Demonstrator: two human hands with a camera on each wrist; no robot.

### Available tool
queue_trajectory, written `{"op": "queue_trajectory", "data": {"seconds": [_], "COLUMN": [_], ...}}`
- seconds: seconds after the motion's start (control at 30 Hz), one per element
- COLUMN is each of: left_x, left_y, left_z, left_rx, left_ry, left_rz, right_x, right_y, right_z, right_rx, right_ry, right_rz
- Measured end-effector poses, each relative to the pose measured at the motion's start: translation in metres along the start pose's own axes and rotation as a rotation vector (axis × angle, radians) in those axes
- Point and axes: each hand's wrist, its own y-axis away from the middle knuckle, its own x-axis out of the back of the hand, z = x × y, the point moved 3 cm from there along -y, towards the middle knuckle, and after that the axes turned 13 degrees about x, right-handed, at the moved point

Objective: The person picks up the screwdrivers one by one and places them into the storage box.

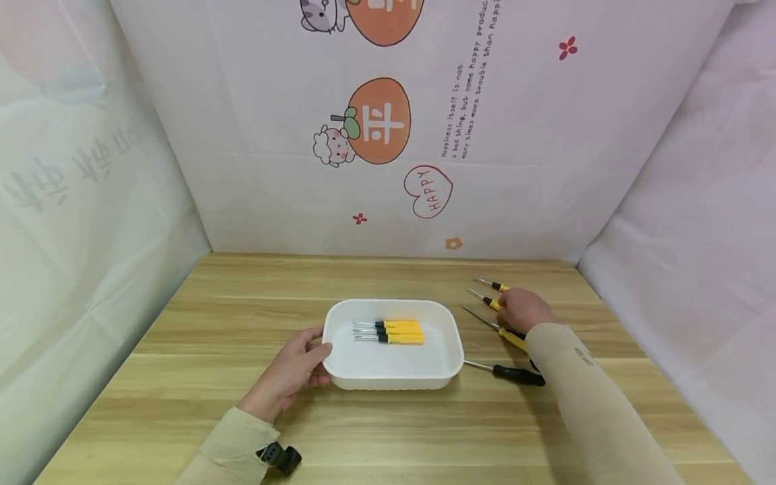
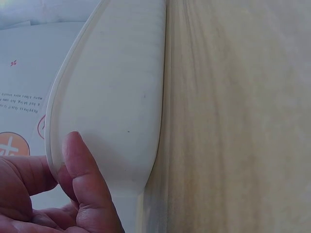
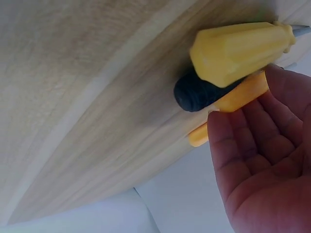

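My left hand (image 1: 296, 364) pinches the left rim of a white plastic tray (image 1: 445, 347), its thumb over the edge and its fingers against the outer wall. Inside the tray several small yellow-handled screwdrivers (image 1: 405, 331) lie side by side, tips to the left. On the right of the table, my right hand (image 1: 526, 308) grips a small screwdriver (image 1: 485, 299) by its handle. The right wrist view shows its yellow handle (image 3: 245, 93) between thumb and fingers, partly hidden by the hand. A larger yellow screwdriver handle (image 3: 238, 51) lies in front of it.
Beyond the right hand lies another small screwdriver (image 1: 492, 284). A long yellow screwdriver (image 1: 514, 339) and a black-handled screwdriver (image 1: 518, 374) lie nearer, the latter's shaft reaching the tray. White printed sheets (image 1: 273, 168) enclose the wooden table (image 1: 242, 323) at back and sides.
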Motion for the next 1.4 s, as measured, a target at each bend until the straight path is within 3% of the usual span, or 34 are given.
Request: {"op": "queue_trajectory", "data": {"seconds": [0.9,1.4], "left_x": [0.001,0.000], "left_y": [-0.002,-0.002], "left_z": [-0.003,-0.003], "left_rx": [-0.004,-0.004], "left_ry": [0.006,0.003], "left_rz": [0.003,0.000], "right_x": [-0.008,-0.002], "right_y": [-0.004,-0.003], "right_z": [0.006,-0.007], "right_rx": [-0.068,-0.021], "right_ry": [0.028,0.043], "right_rz": [-0.064,-0.033]}}
